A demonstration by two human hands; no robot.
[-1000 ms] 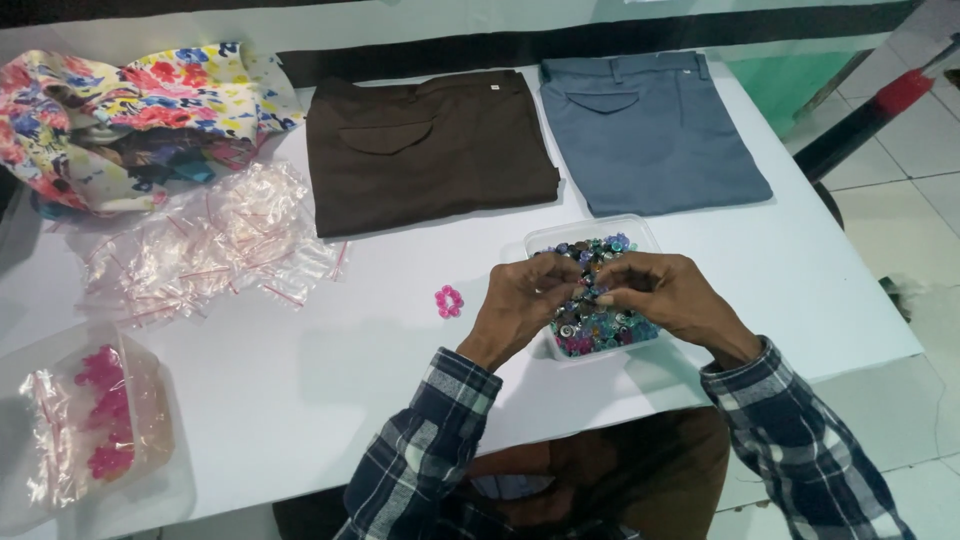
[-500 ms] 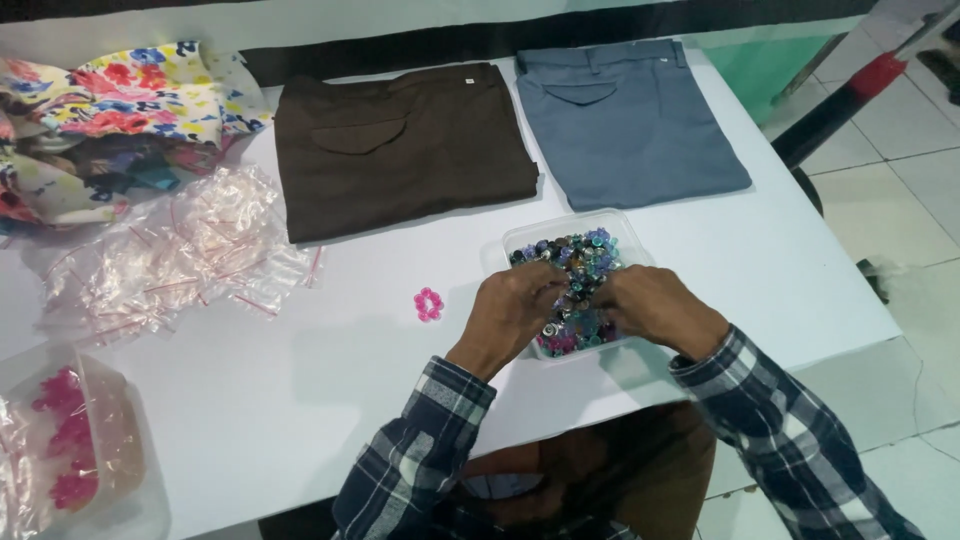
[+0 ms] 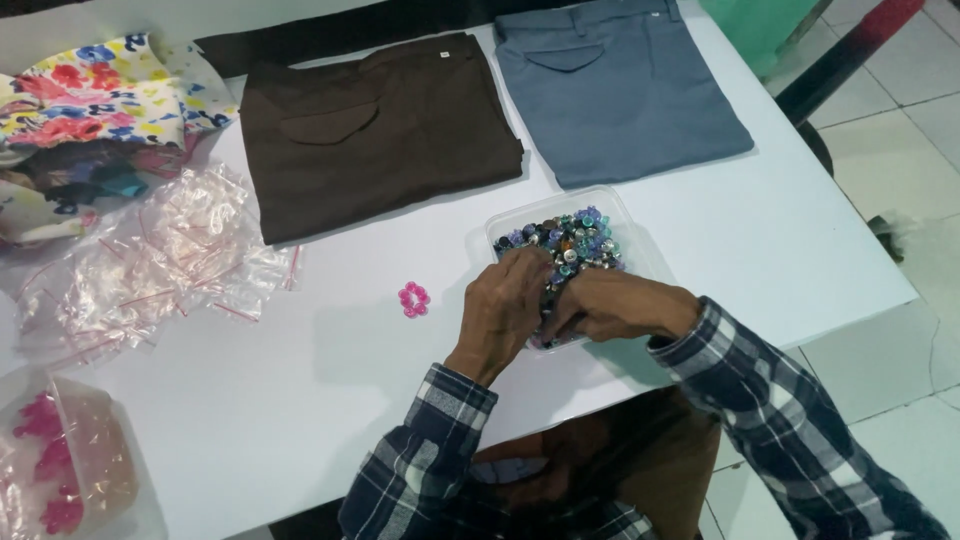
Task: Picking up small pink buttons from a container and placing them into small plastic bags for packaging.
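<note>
A clear plastic tray (image 3: 632, 222) full of small coloured buttons (image 3: 575, 240) sits on the white table (image 3: 300, 400). Both hands reach into its near end. My left hand (image 3: 505, 310) has its fingers curled down among the buttons, and my right hand (image 3: 615, 305) lies beside it with fingertips pinched in the pile. Whether either holds a button is hidden by the fingers. A pink flower-shaped button (image 3: 413, 298) lies alone on the table just left of my left hand.
Folded brown trousers (image 3: 375, 130) and folded grey-blue trousers (image 3: 615, 85) lie at the far side. A floral cloth (image 3: 90, 110) is at far left, a heap of small clear zip bags (image 3: 160, 260) below it, and a clear box of pink buttons (image 3: 60, 470) at near left.
The view has shifted slightly. Both hands stay in the button tray, with the fingers working closer together at its near end.
</note>
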